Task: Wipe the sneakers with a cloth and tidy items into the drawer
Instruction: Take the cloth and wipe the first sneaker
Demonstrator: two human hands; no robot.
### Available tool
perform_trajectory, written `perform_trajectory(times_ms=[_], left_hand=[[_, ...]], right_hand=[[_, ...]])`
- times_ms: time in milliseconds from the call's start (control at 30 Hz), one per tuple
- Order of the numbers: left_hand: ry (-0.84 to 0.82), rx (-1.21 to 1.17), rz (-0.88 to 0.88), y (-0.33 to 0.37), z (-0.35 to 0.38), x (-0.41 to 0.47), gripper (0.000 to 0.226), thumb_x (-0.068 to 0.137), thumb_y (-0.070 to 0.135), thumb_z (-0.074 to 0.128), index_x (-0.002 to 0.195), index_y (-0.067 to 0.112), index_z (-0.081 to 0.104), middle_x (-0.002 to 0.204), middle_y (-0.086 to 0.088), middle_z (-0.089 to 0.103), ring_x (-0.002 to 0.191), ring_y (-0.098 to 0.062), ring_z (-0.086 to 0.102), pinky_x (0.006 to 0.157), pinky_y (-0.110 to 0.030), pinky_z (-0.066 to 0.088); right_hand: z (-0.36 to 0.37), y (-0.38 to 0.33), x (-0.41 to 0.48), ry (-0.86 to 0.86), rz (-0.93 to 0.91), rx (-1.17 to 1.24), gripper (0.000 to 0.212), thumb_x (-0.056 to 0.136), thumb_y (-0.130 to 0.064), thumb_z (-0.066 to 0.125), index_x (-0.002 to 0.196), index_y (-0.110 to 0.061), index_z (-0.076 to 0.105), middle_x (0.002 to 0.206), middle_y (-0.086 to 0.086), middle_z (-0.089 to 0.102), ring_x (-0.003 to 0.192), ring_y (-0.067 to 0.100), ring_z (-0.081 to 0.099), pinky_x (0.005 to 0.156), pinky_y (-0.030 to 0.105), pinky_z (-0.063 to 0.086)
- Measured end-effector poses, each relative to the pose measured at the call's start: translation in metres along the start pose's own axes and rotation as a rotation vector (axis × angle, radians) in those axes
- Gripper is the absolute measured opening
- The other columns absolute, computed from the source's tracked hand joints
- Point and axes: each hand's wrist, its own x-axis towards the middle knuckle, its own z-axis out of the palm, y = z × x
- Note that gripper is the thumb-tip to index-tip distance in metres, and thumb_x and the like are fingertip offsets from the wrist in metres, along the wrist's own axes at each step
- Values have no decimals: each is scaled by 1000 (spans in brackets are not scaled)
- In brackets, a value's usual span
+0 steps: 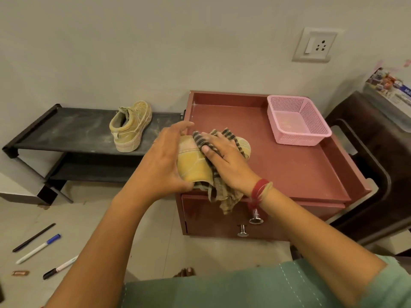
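My left hand [163, 162] grips a yellow sneaker [193, 165] by its heel end, above the front left corner of the red drawer cabinet [295, 174]. My right hand [224, 160] presses a striped cloth [219, 190] flat against the sneaker's upper, and the cloth's tail hangs down past the drawer front. The second yellow sneaker [131, 126] stands upright on the black shoe rack [66, 132] to the left. Two metal drawer knobs [255, 216] show below my right wrist.
A pink plastic basket [298, 120] sits at the back right of the cabinet's tray top. Three pens [39, 248] and a small brown item [20, 272] lie on the floor at lower left. A dark chair [378, 165] stands right of the cabinet.
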Motion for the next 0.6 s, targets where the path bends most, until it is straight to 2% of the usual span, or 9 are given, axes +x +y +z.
perform_trajectory(times_ms=[67,133,233,300,400,467,533,600], left_hand=[[-5,-15,-1,-1,-1,-2,113,51,21,87,141,33,21,121,13,32,115,-4,37,91,-26,40],[-10,-16,-12,-3,-3,-3,112,51,22,88,141,31,23,121,12,33,114,-5,38,92,-27,41],[-39,21,-87,-4,-6,-4,108,52,29,87,140,30,25,124,9,33,114,-7,38,89,-26,40],[-86,88,-133,-5,-5,-3,104,54,31,86,140,29,28,128,7,30,117,-10,36,89,-26,40],[-130,168,-177,-4,-1,-2,102,58,33,84,142,30,27,133,5,23,125,-16,32,96,-32,41],[-142,213,-171,-2,2,-1,100,59,33,82,143,31,27,136,3,22,128,-19,30,99,-36,39],[-140,246,-168,1,6,-1,97,60,35,82,141,31,30,136,2,24,128,-22,30,99,-37,37],[-129,261,-172,3,8,-1,96,58,40,83,139,30,33,135,1,26,126,-23,31,98,-37,36]], right_hand=[[6,-5,-7,-74,-107,19,49,92,-45,34,137,-29,45,150,-11,35,143,12,19,118,44,3],[6,-2,-10,-101,-133,-75,46,95,-45,33,139,-33,42,151,-14,32,143,9,19,117,41,1],[-16,18,2,-26,74,-255,45,99,-44,33,142,-30,36,152,-9,29,144,14,16,118,46,4],[-31,29,7,28,170,-201,45,100,-40,35,142,-23,39,154,-2,28,143,18,19,117,49,10],[-38,39,7,195,218,-152,41,100,-35,36,135,-17,48,148,5,37,138,22,31,114,50,20],[-34,37,8,194,209,-146,37,100,-34,37,129,-18,53,138,4,50,131,24,41,111,52,25],[-22,29,6,108,175,-128,38,100,-35,37,133,-22,50,144,1,45,138,26,32,114,50,22],[-8,18,0,4,75,-143,41,100,-36,38,138,-23,44,150,-4,35,144,22,17,118,42,10]])
